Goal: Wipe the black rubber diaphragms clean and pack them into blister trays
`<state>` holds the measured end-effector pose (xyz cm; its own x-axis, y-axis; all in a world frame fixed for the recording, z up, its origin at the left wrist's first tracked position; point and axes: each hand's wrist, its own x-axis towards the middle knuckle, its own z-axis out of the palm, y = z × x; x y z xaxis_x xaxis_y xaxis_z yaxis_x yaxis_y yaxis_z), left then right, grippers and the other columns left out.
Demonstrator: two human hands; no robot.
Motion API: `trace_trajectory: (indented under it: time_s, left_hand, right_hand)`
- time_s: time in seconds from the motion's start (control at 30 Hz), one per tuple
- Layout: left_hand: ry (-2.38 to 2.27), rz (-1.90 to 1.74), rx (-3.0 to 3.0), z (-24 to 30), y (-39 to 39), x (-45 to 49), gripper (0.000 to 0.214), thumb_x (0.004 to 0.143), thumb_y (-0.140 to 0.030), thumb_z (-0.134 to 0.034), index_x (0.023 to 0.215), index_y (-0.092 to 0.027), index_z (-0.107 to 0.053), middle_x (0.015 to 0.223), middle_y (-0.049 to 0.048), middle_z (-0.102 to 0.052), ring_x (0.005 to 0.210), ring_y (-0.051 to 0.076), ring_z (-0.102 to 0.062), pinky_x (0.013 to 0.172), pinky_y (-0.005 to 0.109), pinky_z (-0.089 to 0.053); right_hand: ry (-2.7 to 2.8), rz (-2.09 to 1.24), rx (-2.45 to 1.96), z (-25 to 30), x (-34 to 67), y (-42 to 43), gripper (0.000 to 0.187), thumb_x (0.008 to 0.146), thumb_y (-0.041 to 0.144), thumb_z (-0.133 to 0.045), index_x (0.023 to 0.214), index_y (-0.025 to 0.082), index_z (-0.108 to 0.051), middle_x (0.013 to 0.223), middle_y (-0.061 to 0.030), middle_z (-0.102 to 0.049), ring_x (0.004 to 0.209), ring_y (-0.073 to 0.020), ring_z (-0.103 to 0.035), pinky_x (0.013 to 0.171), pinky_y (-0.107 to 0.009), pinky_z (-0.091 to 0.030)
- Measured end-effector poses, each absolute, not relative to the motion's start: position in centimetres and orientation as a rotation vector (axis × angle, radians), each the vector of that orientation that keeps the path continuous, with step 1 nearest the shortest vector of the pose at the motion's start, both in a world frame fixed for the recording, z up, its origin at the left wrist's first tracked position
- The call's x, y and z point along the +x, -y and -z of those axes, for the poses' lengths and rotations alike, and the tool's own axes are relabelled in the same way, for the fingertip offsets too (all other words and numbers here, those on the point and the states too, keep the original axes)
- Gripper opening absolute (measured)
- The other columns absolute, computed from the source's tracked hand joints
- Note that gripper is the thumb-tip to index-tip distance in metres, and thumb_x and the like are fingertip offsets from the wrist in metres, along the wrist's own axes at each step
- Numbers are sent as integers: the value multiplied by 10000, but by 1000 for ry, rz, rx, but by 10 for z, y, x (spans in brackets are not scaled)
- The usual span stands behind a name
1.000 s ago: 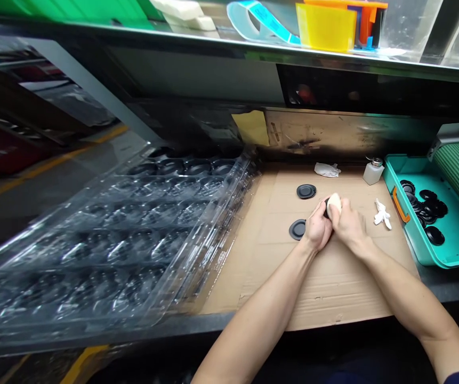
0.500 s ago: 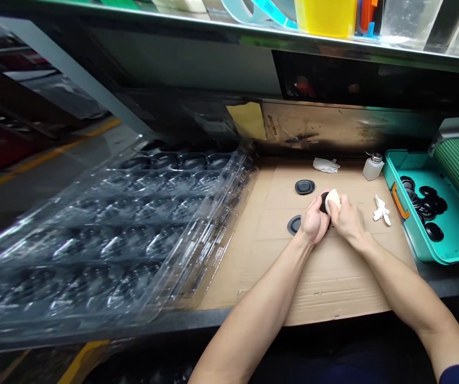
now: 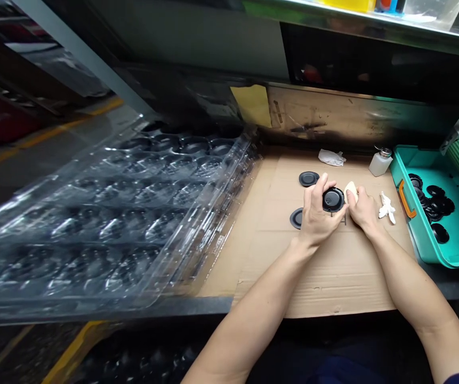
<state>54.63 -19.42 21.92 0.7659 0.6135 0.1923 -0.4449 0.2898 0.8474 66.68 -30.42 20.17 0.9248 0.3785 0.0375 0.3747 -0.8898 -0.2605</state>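
Between the thumb and fingers of my left hand (image 3: 317, 213) is a round black plastic cap (image 3: 333, 199), its face turned up toward me. My right hand (image 3: 363, 208) is closed on a cream-coloured pad (image 3: 350, 191), just to the right of the cap. Behind my left hand, one black disc (image 3: 308, 178) lies on the cardboard sheet (image 3: 277, 256). Another dark disc (image 3: 296, 218) lies left of that hand and is partly covered by it.
Clear plastic trays (image 3: 133, 224) with round pockets are stacked at the left. A teal bin (image 3: 425, 250) with loose black caps stands at the right. A small pump bottle (image 3: 380, 162), a crumpled white cloth (image 3: 331, 157) and a white scrap (image 3: 386, 208) lie around the cardboard.
The pad has come off the cap and moved right with my right hand. My left hand has turned, so the cap's face now shows. The camera view has tilted downward.
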Motion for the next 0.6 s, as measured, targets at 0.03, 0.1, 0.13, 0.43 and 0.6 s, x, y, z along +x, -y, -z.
trace_trajectory:
  time_s: [0.03,0.1,0.13,0.43,0.6]
  left_hand:
    - [-200,-695,1049,-221,195,545,717,710,-36,-840,1361,-255,-633,1371,100,-667,1465,286,-452,1227,367,-356]
    - [-253,-661,993,-222,195,545,633,795,-86,-775,1386,-247,-614,1389,115,-655,1469,301,-442,1205,398,-390]
    - [-267,-651,978,-223,194,546,606,833,-115,-744,1406,-245,-598,1398,119,-649,1472,304,-438,1195,407,-402]
    - [-252,-648,971,-223,194,550,624,910,-288,-724,1502,-243,-532,1374,126,-671,1419,300,-510,1156,399,-442]
    - [-384,-325,690,-233,177,560,456,1072,-415,-434,1476,-213,-498,1203,151,-732,991,233,-747,763,294,-584]
  right_hand:
    - [567,-23,-2824,-202,667,304,504,1082,572,-315,1299,194,-567,1073,-154,-758,1007,-333,-721,840,-378,-477]
    - [573,-25,-2830,-202,669,305,513,1079,579,-317,1302,191,-568,1077,-160,-757,1018,-338,-719,848,-384,-477]
    - [573,-22,-2831,-201,669,305,514,1077,581,-321,1303,192,-569,1077,-160,-756,1020,-340,-718,851,-386,-477]
    - [568,-23,-2753,-198,671,305,483,1058,565,-369,1302,204,-577,1105,-168,-753,1027,-354,-708,895,-437,-492]
    - [539,73,-2373,-198,673,309,568,1045,563,-370,1459,188,-472,1201,-178,-726,1055,-353,-690,937,-484,-507]
